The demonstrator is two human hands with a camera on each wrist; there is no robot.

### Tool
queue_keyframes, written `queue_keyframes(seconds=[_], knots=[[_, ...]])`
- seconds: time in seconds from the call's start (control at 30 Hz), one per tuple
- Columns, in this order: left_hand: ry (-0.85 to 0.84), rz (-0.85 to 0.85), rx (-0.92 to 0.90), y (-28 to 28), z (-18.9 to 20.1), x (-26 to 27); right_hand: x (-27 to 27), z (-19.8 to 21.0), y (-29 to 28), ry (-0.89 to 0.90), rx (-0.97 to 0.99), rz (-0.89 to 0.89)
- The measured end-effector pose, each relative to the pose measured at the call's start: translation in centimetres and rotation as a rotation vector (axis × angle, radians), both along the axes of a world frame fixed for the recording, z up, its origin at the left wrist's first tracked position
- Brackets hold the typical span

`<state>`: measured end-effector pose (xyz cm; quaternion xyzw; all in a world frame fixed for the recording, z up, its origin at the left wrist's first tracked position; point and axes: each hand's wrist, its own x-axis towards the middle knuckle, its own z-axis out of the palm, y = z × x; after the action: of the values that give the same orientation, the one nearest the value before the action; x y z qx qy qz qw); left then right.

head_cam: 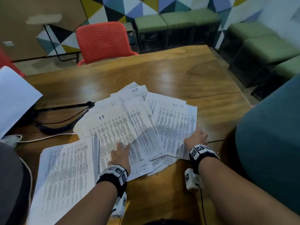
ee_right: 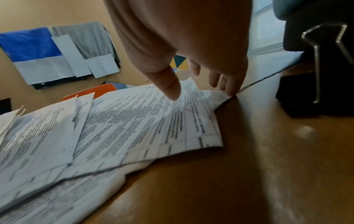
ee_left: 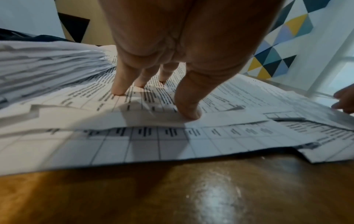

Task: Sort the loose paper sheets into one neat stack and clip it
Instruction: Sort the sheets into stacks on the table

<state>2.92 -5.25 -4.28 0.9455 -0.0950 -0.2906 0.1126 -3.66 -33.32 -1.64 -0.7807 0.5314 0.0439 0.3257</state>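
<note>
Both forearms reach in from the near edge of the glossy brown wooden table (head_cam: 186, 73). Just beyond them, white printed paper sheets (head_cam: 129, 124) lie fanned and overlapping across its middle, with a thicker, squarer pile of the same printed sheets (head_cam: 65, 172) at the near left corner. The left hand (head_cam: 121, 155) lies flat on the fan with its fingers (ee_left: 119, 84) straight and slightly spread, tips pressing the top page. The right hand (head_cam: 196, 138) sits at the fan's right edge, fingers extended and relaxed, tips touching the outermost sheet's border where it meets the wood; it pinches nothing. A black binder clip with silver wire handles (ee_right: 316, 75) stands on the table just right of that hand.

Such sheets are light, limp and slick against one another and the polished wood, so they should slide readily but buckle if shoved from one point. Judging by this, sweeping inward with flat palms from the outer edges, then lifting the bundle by both long sides to tap it square, looks safest. Clip goes on last.
</note>
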Motion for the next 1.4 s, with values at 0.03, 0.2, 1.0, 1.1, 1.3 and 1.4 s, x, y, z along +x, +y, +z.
queue_keyframes(seconds=[0.03,0.2,1.0,1.1,1.3,1.4], knots=[[0.002,0.003,0.012,0.0,-0.1,0.0,0.3,0.2,-0.1,-0.004,0.005,0.01],[-0.019,0.011,-0.002,0.3,-0.6,0.6,2.7,1.1,0.4,-0.234,0.197,-0.036],[-0.011,-0.049,-0.011,0.6,1.3,0.9,5.3,11.3,3.4,-1.224,-0.383,0.281],[-0.004,-0.019,-0.082,1.0,2.5,1.0,5.4,12.9,4.5,-1.4,-0.388,0.353],[-0.004,0.286,-0.587,2.0,6.7,0.8,5.7,13.8,7.5,-1.272,0.013,0.317],[-0.002,0.553,-0.956,3.0,8.0,1.6,5.5,14.0,8.4,-0.914,0.365,0.357]])
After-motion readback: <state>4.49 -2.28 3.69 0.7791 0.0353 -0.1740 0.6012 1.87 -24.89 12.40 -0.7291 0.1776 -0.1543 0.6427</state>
